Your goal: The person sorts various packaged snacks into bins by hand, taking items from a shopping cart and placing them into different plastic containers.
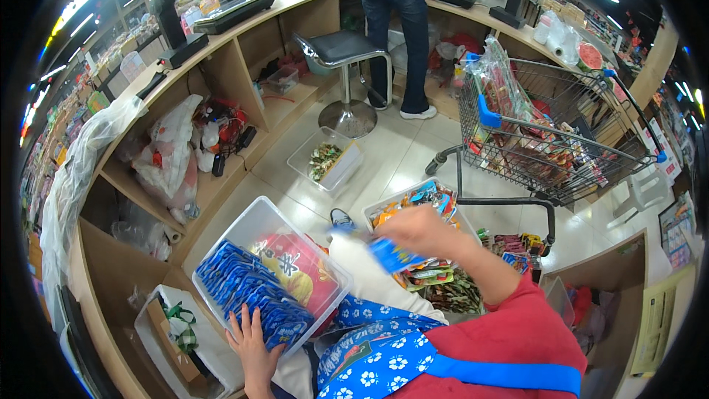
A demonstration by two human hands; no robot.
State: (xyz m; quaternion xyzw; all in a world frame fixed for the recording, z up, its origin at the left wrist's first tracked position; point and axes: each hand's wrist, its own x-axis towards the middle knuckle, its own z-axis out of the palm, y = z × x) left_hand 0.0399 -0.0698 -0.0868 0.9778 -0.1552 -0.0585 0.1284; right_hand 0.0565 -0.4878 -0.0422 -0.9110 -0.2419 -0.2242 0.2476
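Observation:
My right hand (412, 230) is shut on a blue snack packet (390, 255), blurred by motion, above a white bin of mixed packets (460, 199). A clear plastic bin (260, 205) on my lap holds rows of blue packets (249, 288) standing on edge. My left hand (253, 343) lies with its fingers spread against the near end of those rows; whether it grips any packet cannot be told. Through the bin's other half shows a red and yellow printed surface (288, 271).
A clear bin with small packets (327, 133) stands on the floor ahead. A loaded shopping cart (509, 122) is at the right, a black stool (346, 47) further ahead. Another person (396, 16) stands at the curved counter. Shelves (221, 183) line the left.

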